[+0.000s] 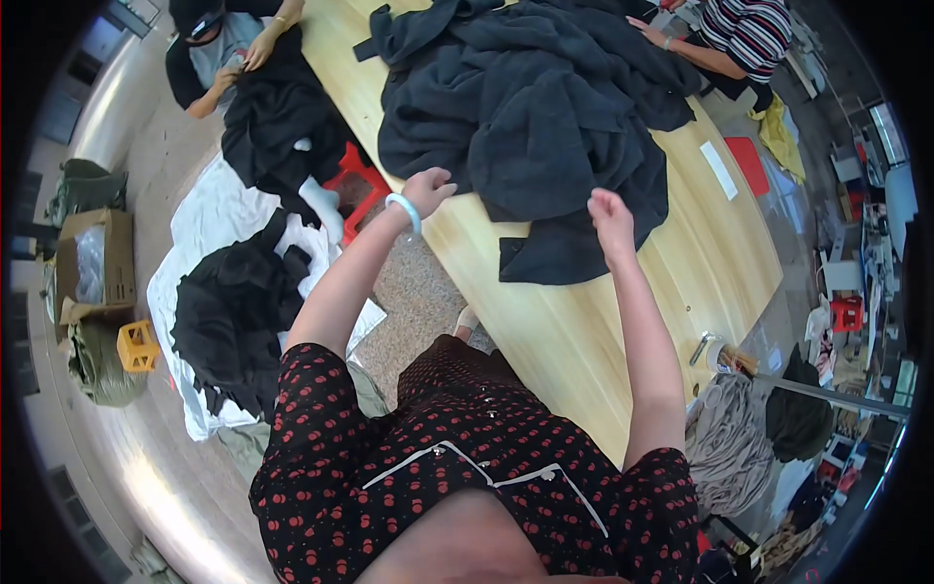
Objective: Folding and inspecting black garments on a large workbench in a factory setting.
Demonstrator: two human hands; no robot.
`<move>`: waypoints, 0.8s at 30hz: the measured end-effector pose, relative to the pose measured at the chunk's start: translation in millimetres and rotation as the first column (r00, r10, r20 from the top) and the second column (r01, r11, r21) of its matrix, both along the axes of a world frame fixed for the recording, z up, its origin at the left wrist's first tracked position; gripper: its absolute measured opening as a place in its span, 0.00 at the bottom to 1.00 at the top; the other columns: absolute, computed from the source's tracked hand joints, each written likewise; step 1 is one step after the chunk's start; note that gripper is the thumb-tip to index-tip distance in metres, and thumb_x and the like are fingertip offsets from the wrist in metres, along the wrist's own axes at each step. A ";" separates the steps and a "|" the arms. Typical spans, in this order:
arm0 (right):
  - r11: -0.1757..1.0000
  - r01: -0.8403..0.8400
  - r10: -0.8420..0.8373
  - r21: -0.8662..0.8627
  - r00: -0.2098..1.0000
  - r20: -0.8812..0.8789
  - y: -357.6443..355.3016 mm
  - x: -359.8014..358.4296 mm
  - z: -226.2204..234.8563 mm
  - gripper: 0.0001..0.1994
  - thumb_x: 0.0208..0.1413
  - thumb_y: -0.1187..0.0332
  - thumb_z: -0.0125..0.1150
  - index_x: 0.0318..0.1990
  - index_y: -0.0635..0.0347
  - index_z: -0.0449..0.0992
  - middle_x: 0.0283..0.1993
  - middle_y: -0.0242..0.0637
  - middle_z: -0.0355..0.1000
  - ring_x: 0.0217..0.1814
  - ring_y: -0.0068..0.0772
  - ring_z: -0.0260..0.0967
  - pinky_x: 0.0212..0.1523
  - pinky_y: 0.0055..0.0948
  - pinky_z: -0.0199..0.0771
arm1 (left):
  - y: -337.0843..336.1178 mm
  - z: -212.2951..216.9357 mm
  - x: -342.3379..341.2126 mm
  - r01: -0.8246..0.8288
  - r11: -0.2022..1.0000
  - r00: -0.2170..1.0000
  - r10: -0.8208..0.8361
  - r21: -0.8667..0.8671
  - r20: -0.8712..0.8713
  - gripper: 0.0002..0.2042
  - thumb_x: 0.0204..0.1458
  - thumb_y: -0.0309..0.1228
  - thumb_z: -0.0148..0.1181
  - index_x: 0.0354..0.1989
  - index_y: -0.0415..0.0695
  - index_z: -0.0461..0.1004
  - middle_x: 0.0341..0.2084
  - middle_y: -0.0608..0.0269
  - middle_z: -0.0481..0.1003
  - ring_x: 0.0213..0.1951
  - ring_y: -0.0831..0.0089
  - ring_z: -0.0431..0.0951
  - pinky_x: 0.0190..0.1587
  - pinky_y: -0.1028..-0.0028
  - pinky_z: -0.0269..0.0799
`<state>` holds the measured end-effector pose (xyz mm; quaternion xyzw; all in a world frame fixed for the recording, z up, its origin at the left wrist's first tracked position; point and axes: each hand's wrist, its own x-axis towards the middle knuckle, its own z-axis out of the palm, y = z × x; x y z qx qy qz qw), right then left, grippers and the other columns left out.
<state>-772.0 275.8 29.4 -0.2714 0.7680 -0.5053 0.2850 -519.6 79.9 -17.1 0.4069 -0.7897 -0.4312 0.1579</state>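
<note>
1. Cloth (545, 127), dark and heaped in folds, is laid upon a pale wooden table (555, 341).
2. Left hand (428, 190) is seen at the cloth's left edge, fingers bent; whether cloth is pinched cannot be told.
3. Right hand (612, 222) is seen over the cloth's near part, fingers curled; its grip likewise cannot be told.

Dark grey cloth (535, 127), pale yellow table (710, 263)
</note>
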 end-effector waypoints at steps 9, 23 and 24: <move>0.987 -0.122 0.157 0.108 0.522 -0.838 -92.7 -70.0 22.5 0.27 0.39 0.72 0.59 0.52 0.50 0.61 0.58 0.50 0.50 0.58 0.52 0.48 0.55 0.39 0.52 | 37.9 91.4 -159.2 -0.143 0.945 0.988 0.120 -0.295 -0.096 0.20 0.37 0.37 0.63 0.36 0.39 0.65 0.32 0.51 0.68 0.36 0.59 0.71 0.38 0.69 0.67; 0.943 -0.084 -0.187 -0.321 0.666 -0.722 -64.0 -59.0 197.2 0.08 0.48 0.72 0.46 0.35 0.59 0.70 0.26 0.47 0.68 0.30 0.44 0.69 0.32 0.30 0.67 | 57.9 129.8 -153.6 -0.260 0.965 0.743 0.184 -0.024 -0.643 0.03 0.46 0.22 0.52 0.26 0.39 0.65 0.14 0.70 0.64 0.18 0.85 0.63 0.21 0.83 0.60; 0.942 -0.113 -0.199 -0.317 0.571 -0.796 -58.0 -53.1 209.0 0.08 0.48 0.73 0.46 0.35 0.60 0.70 0.26 0.45 0.68 0.28 0.39 0.69 0.32 0.28 0.67 | 72.8 143.6 -154.1 -0.209 0.977 0.687 0.176 0.040 -0.705 0.03 0.46 0.22 0.52 0.26 0.39 0.64 0.15 0.71 0.64 0.18 0.87 0.62 0.21 0.85 0.59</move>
